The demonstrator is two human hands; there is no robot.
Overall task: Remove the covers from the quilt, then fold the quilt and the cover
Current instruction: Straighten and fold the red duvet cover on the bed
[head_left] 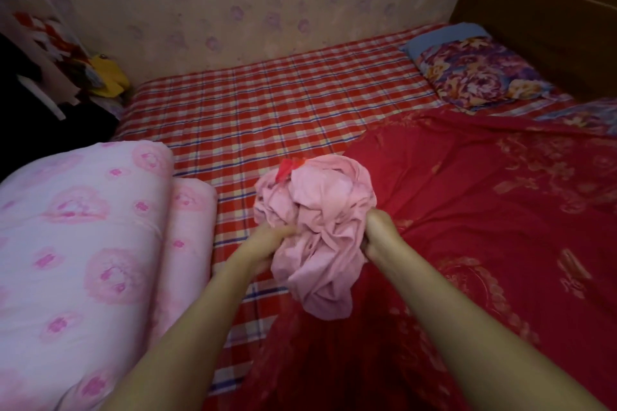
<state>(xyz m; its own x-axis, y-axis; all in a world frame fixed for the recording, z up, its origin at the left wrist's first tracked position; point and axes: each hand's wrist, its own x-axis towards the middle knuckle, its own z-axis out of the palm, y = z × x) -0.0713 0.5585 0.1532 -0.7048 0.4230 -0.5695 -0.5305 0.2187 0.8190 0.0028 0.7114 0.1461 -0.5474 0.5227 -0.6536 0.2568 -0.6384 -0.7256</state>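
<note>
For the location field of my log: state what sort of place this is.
Most likely a home bedroom: a red plaid bedsheet spread flat, a purple floral pillow beside a brown wooden headboard, and a folded pink flowered quilt lying on the sheet.

Lighting: dim, warm reddish cast, faint soft shadows. Sharpness: soft throughout, fine detail smeared. Edges: wide-angle bending; far left near black.

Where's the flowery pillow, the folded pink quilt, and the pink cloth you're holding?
flowery pillow (pixel 477 77): head view, middle of its top face.
folded pink quilt (pixel 76 227): head view, its broad top side.
bunched pink cloth (pixel 320 227): head view, its crumpled middle.
</note>
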